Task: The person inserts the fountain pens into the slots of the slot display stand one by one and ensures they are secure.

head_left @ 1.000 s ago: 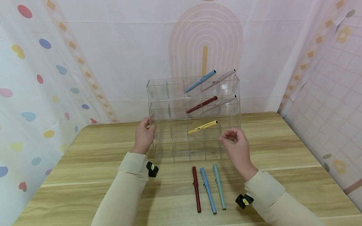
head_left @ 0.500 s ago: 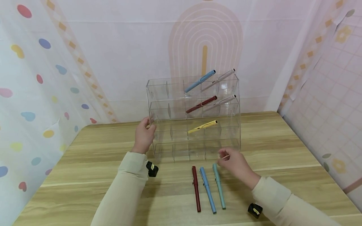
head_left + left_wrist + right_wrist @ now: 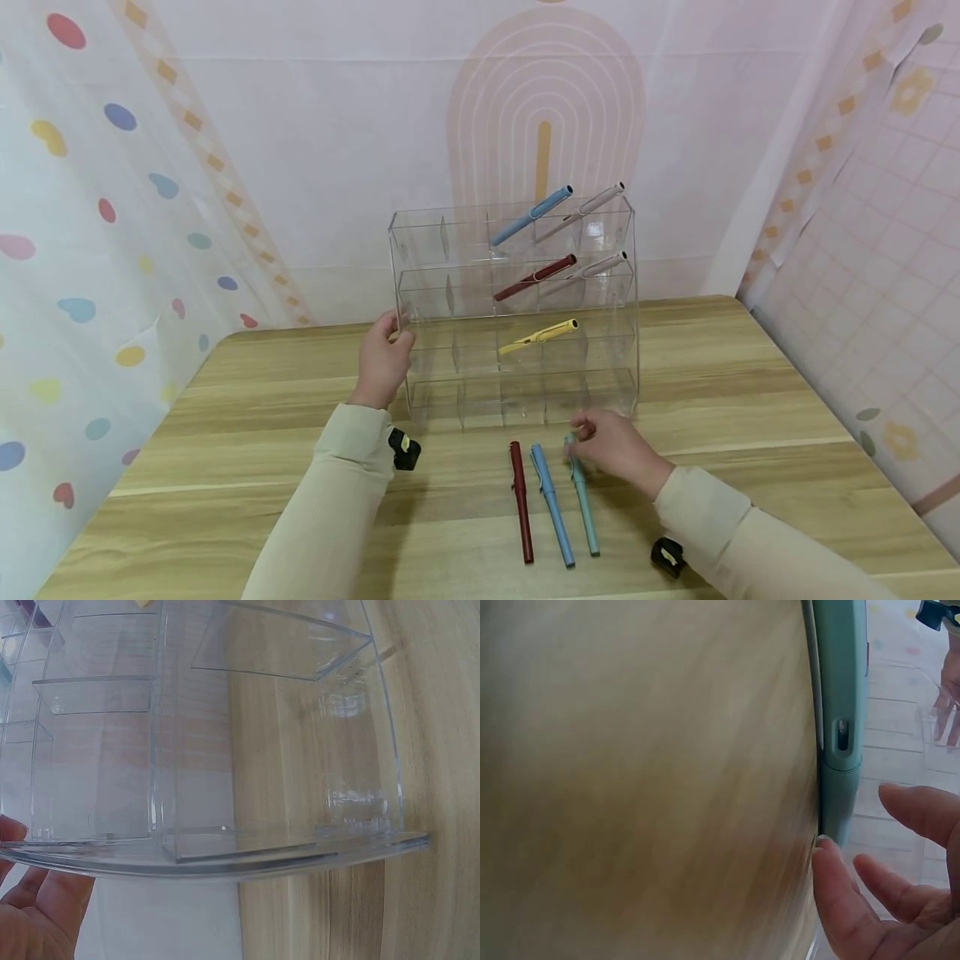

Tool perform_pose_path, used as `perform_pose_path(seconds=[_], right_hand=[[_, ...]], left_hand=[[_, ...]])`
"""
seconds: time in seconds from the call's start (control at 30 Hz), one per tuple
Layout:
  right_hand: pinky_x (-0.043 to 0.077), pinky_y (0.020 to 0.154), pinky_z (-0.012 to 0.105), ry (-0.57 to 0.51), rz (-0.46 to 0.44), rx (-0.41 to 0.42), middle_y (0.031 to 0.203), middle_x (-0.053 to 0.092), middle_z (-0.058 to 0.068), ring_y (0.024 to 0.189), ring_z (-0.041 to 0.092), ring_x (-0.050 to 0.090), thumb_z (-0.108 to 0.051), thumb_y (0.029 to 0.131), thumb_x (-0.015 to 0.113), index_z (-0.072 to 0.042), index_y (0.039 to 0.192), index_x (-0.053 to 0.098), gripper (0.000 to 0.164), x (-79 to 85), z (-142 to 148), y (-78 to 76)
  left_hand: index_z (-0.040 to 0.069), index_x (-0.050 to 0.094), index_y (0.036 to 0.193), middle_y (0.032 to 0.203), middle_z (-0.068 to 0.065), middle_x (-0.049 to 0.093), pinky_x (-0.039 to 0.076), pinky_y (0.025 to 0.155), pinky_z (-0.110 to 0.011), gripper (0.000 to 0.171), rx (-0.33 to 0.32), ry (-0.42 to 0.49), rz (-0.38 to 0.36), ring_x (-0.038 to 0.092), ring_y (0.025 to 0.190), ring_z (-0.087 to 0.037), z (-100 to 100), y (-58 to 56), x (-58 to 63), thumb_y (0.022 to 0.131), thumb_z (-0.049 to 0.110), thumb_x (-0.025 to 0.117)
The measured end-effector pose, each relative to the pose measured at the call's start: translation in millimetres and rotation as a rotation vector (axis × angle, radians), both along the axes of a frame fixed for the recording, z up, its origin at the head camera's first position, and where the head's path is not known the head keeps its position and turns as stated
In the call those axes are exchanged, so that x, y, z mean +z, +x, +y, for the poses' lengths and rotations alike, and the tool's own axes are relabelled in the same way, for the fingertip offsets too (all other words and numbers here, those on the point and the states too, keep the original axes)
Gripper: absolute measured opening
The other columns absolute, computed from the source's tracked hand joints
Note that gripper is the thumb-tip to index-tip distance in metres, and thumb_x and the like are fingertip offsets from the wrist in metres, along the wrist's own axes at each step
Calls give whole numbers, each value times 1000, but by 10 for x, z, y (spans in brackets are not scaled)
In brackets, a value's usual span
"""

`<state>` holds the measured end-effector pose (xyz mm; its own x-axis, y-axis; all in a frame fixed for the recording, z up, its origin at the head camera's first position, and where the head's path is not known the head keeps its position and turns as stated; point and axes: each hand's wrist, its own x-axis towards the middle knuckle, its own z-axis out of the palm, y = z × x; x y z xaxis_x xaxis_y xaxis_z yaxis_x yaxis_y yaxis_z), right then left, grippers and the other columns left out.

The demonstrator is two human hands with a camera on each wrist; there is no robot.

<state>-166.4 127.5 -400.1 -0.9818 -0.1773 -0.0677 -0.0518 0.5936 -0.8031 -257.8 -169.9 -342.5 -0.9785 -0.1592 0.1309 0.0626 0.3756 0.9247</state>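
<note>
My left hand (image 3: 384,362) holds the left side panel of a clear acrylic tiered pen rack (image 3: 476,400); in the left wrist view its fingers (image 3: 64,896) reach around that panel's edge. Over the far end of a teal pen (image 3: 583,504) on the table is my right hand (image 3: 618,450). The right wrist view has its thumb and fingers spread apart, one fingertip right at the end of the teal pen (image 3: 841,682). Left of that pen lie a blue pen (image 3: 553,508) and a dark red pen (image 3: 521,504), roughly parallel to it.
Slanting in the rack are a blue pen (image 3: 532,215), a dark red pen (image 3: 536,278), a yellow pen (image 3: 538,337) and two pale pens, the upper pale pen (image 3: 592,205) at top right. The wooden table (image 3: 225,467) ends against a patterned cloth backdrop (image 3: 337,167).
My right hand has come down from the rack's lower right side toward me, to the far end of the teal pen. The left hand stays on the rack.
</note>
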Motion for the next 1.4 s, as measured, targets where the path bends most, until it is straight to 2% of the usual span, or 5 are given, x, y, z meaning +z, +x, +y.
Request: perform_pose_path(seconds=[0.27, 0.53, 0.73, 1.03, 1.4], right_hand=[[43, 56, 28, 62, -39, 9, 76, 56, 4, 63, 15, 49, -7, 76, 77, 4, 99, 65, 28, -59, -47, -35], [43, 58, 28, 169, -46, 29, 78, 60, 3, 65, 15, 50, -8, 76, 77, 4, 102, 66, 31, -63, -75, -63], [40, 55, 27, 195, -47, 40, 75, 57, 2, 60, 14, 47, -7, 76, 75, -1, 93, 63, 22, -39, -88, -82], [39, 50, 25, 150, -78, 29, 69, 56, 3, 53, 13, 45, -3, 75, 69, -2, 92, 61, 18, -27, -69, -95], [43, 44, 24, 51, -124, -18, 68, 56, 6, 49, 12, 47, -2, 76, 66, -2, 93, 59, 18, -27, -34, -101]], left_hand=[[5, 47, 140, 138, -16, 51, 34, 49, -18, 45, 0, 5, -16, 54, 100, -28, -7, -13, -4, 96, 5, 42], [3, 48, 139, 136, -16, 52, 34, 48, -19, 46, 8, -13, 6, 55, 99, -26, 7, 17, 10, 94, 6, 41], [6, 46, 141, 141, -13, 50, 34, 49, -18, 46, -2, -10, -18, 53, 104, -26, -11, -7, -1, 96, 6, 41], [6, 47, 141, 141, -13, 49, 35, 50, -18, 45, -5, -11, -28, 52, 101, -25, -5, 6, 14, 97, 6, 41], [4, 48, 139, 136, -17, 51, 36, 50, -19, 44, 0, -17, 11, 54, 97, -25, 14, 32, 22, 95, 6, 42]])
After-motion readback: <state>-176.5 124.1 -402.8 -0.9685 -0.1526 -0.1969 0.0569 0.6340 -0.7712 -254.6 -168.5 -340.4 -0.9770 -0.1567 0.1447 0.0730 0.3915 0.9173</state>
